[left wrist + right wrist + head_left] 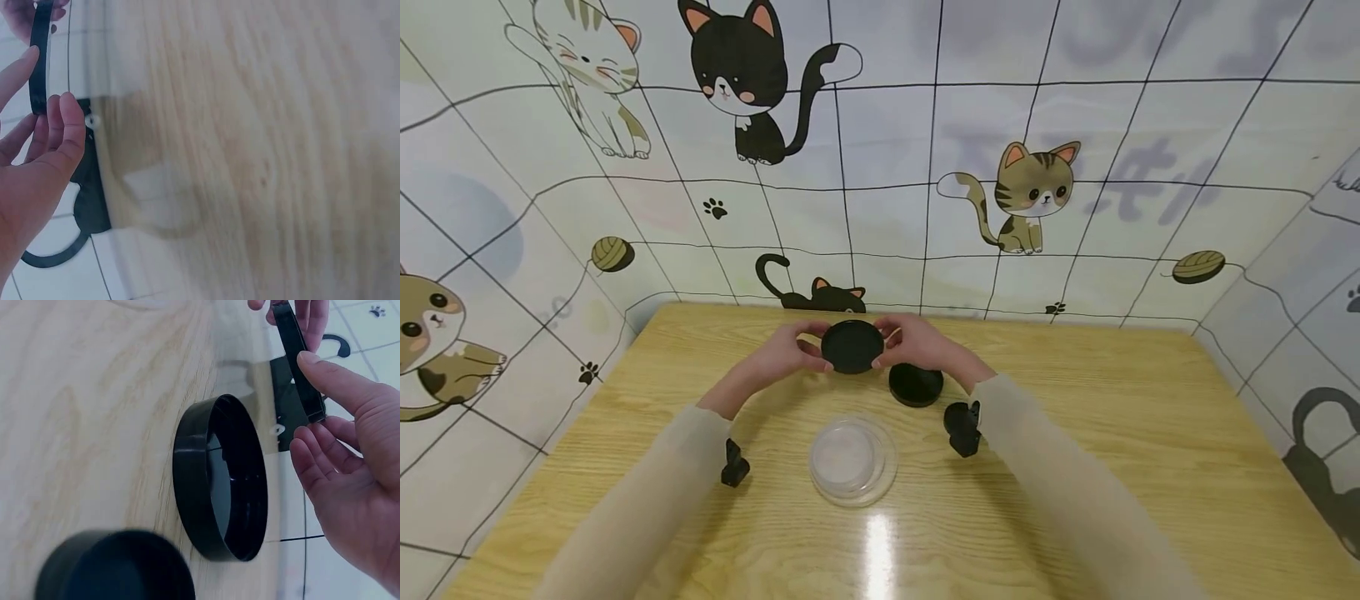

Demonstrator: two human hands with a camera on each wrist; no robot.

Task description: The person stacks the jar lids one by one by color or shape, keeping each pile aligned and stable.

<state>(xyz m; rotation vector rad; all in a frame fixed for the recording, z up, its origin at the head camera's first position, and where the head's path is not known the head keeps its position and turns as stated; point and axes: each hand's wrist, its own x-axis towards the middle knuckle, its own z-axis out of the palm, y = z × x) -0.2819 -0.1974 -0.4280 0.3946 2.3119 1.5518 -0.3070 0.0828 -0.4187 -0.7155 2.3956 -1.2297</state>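
A shallow round black lid [852, 347] is held up near the back of the table between both hands. My left hand [786, 352] pinches its left edge, thumb on the near side and fingers behind. The right hand [917, 343] grips the opposite edge the same way. In the left wrist view the lid [40, 69] shows edge-on beside the left fingers; the right wrist view shows its thin side [300, 372] too. Below the right hand, a deeper black round dish [190, 481] rests on the table, its hollow facing up.
A smaller black round piece [119, 575] lies near the right wrist, partly covered by the wrist camera in the head view. Clear round plastic pieces [842, 457] overlap on the wooden table [1112, 433], between the forearms. A cat-patterned wall cloth [887, 217] borders the back and sides.
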